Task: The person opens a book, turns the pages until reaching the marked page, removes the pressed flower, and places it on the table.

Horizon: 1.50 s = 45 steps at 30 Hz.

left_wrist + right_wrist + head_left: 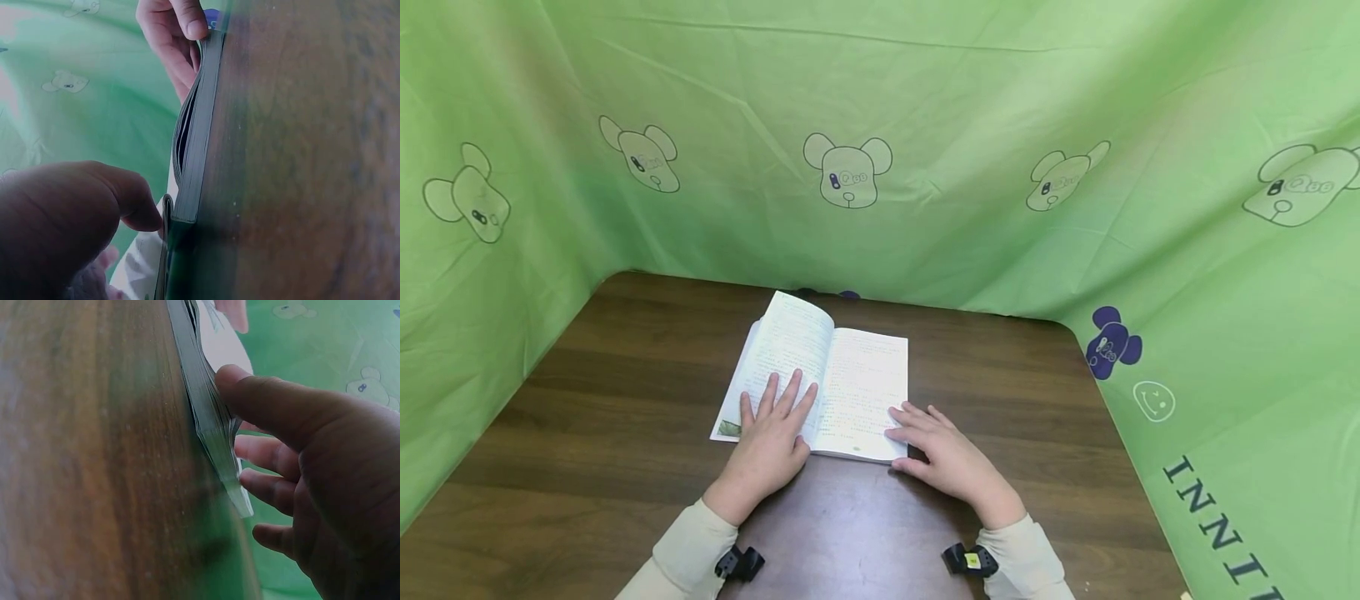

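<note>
An open book (867, 392) lies on the table, its right-hand page flat and a left-hand leaf (790, 333) standing slightly raised at its far corner. My left hand (769, 450) rests on the lower part of the left page with its fingers spread. At the book's lower right edge, my right hand (951, 458) touches the page with loosely bent fingertips, its thumb at the near corner. The right wrist view has the thumb against the edge of the page block (206, 400), the other fingers apart from one another. From the left wrist, the book's thick page edge (201, 137) shows side-on.
A dark wooden table (1000, 375) extends around the book on all sides. Green curtains (925, 83) printed with bear heads surround it at the back and sides. Small black devices (740, 564) sit on both wrists, over pale sleeves (696, 546).
</note>
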Each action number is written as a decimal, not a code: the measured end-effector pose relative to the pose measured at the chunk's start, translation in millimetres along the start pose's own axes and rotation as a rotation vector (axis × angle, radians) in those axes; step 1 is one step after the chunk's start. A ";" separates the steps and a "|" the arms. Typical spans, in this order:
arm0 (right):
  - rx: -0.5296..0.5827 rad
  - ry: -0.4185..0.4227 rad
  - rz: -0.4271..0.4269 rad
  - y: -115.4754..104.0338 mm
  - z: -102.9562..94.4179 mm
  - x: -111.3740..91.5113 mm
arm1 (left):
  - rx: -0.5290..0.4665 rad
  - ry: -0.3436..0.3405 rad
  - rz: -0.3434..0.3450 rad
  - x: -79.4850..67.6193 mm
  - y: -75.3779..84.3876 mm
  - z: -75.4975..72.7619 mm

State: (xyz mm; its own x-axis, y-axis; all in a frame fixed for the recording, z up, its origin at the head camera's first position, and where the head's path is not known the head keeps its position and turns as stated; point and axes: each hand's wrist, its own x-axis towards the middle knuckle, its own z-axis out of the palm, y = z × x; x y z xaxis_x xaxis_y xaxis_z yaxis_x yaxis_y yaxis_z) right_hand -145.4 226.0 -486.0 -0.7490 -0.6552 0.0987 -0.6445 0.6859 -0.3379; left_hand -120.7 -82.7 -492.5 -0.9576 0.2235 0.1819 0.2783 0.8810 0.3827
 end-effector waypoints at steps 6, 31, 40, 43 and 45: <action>0.000 0.018 -0.019 -1.9 -2.3 0.1 | -0.035 -0.058 -0.048 0.3 0.3 -0.5; -0.050 0.041 -0.085 -5.4 -8.7 1.0 | -0.048 -0.082 0.113 1.6 -2.5 -4.2; -0.025 0.106 -0.083 -6.4 -6.4 1.7 | -0.123 -0.118 0.081 -3.9 -1.9 -2.9; -0.047 0.154 -0.081 -6.8 -7.1 2.4 | -0.128 -0.113 0.076 -3.7 -0.3 -2.8; -0.062 0.184 -0.076 -6.8 -7.7 3.1 | -0.121 -0.106 0.072 -3.0 0.6 -2.3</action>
State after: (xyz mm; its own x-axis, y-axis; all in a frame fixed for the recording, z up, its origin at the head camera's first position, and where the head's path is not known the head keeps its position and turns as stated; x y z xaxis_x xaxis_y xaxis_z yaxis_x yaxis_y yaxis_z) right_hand -144.6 221.7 -476.2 -0.7099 -0.6405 0.2930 -0.7040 0.6588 -0.2654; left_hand -117.5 -83.9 -490.7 -0.9357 0.3322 0.1190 0.3471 0.8060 0.4795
